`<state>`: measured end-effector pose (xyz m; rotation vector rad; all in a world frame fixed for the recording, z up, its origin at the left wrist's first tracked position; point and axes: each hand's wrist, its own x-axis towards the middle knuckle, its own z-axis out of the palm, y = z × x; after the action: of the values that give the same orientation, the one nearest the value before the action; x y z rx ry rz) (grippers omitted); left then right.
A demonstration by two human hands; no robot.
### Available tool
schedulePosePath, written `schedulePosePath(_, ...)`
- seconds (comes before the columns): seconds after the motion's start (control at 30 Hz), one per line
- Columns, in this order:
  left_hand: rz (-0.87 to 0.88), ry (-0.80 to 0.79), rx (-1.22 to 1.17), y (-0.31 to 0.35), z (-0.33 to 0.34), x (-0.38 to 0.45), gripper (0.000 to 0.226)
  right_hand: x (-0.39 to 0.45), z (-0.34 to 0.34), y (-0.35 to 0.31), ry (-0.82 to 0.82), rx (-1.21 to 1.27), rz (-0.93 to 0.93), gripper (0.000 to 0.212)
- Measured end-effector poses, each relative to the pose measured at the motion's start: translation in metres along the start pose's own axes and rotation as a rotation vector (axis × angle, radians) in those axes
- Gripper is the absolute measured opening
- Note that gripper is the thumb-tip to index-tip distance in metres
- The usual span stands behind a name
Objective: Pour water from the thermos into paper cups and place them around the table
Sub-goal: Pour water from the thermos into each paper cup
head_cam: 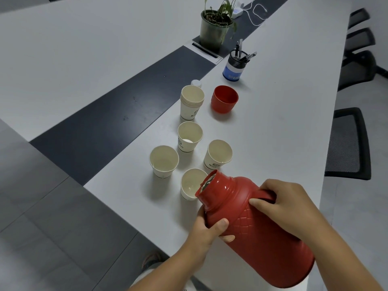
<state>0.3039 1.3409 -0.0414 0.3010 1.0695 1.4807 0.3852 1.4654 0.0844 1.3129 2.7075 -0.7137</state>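
A red thermos [260, 234] is tilted over, its open mouth above the rim of the nearest paper cup [190, 185]. My right hand [283, 203] grips its handle and my left hand [206, 232] holds the body just below the neck. Three more single paper cups stand beyond: one to the left [163, 161], one in the middle [190, 136], one to the right [218, 155]. Further back stands a stack of nested paper cups [191, 101]. The thermos's red lid [224, 99] sits upturned beside the stack.
A blue-based pen holder [236, 65], a potted plant [214, 28] and a white cable [257, 14] are further along the white table [273, 133]. A small white cap [196, 82] lies behind the stack. Black mesh chairs [348, 143] line the table's right side. A dark strip [117, 114] runs down its centre.
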Motion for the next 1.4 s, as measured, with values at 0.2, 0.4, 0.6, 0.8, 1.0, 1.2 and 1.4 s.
schedulePosePath(0.2,-0.006,0.005,-0.007,0.001,-0.001,0.000,0.109,-0.001,0.000,0.001,0.010,0.000,-0.003,0.012)
schedulePosePath(0.4,-0.009,0.012,0.020,0.003,0.001,0.000,0.110,-0.004,0.000,0.006,0.012,0.029,-0.003,0.012)
schedulePosePath(0.6,0.036,0.042,0.102,0.010,0.009,-0.007,0.082,-0.021,-0.003,0.021,0.068,0.218,-0.011,0.018)
schedulePosePath(0.8,0.150,0.104,0.427,0.025,0.023,-0.011,0.095,-0.045,-0.005,0.052,0.098,0.428,-0.007,0.026)
schedulePosePath(1.0,0.263,0.042,0.756,0.052,0.044,0.014,0.104,-0.049,0.003,0.084,0.194,0.621,0.033,0.025)
schedulePosePath(1.2,0.327,-0.029,0.986,0.075,0.065,0.060,0.109,-0.023,0.008,0.112,0.285,0.759,0.063,0.027)
schedulePosePath(1.4,0.345,-0.050,1.073,0.089,0.080,0.116,0.112,0.027,0.011,0.140,0.342,0.901,0.092,0.025)
